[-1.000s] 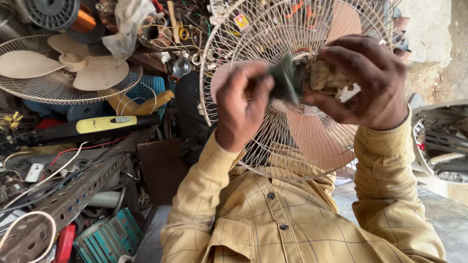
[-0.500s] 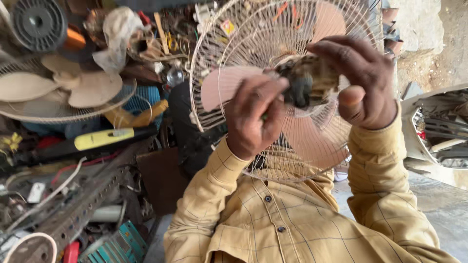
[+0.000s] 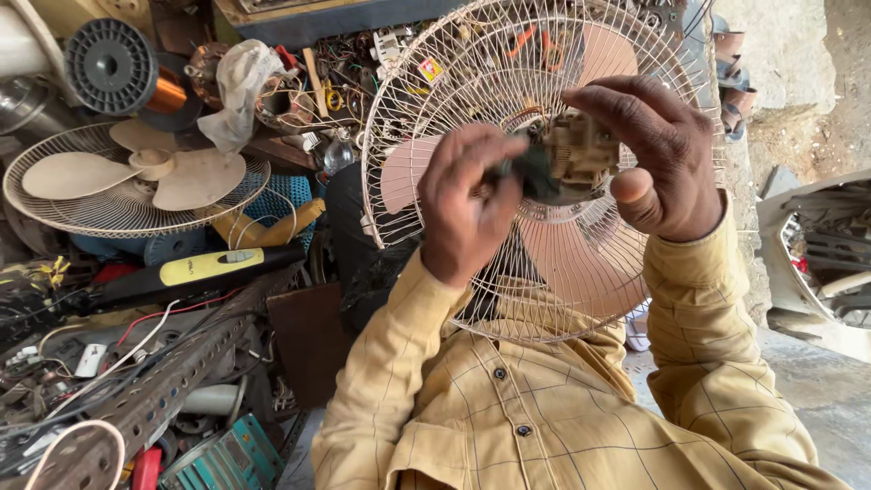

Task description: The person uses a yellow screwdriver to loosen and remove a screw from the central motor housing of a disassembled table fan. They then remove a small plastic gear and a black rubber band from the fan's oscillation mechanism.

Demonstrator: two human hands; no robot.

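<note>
My right hand (image 3: 658,159) grips a small dusty fan motor part (image 3: 581,154) raised close in front of me. My left hand (image 3: 467,200) pinches a dark piece (image 3: 531,172) pressed against the left side of that part. Both sleeves are yellow checked cloth. Right behind my hands stands a round wire fan guard (image 3: 435,100) with pale pink blades (image 3: 572,263) inside it.
A second fan guard with cream blades (image 3: 127,177) lies at left among scrap. Near it are a black spool of copper wire (image 3: 113,68), a yellow-and-black tool (image 3: 213,266), a perforated metal bar (image 3: 159,390) and loose wires. Grey casing parts (image 3: 817,263) lie at right.
The view has shifted so my hands and the fan guard sit a little lower and further left. My left hand's fingers have closed tighter on the dark piece against the motor part.
</note>
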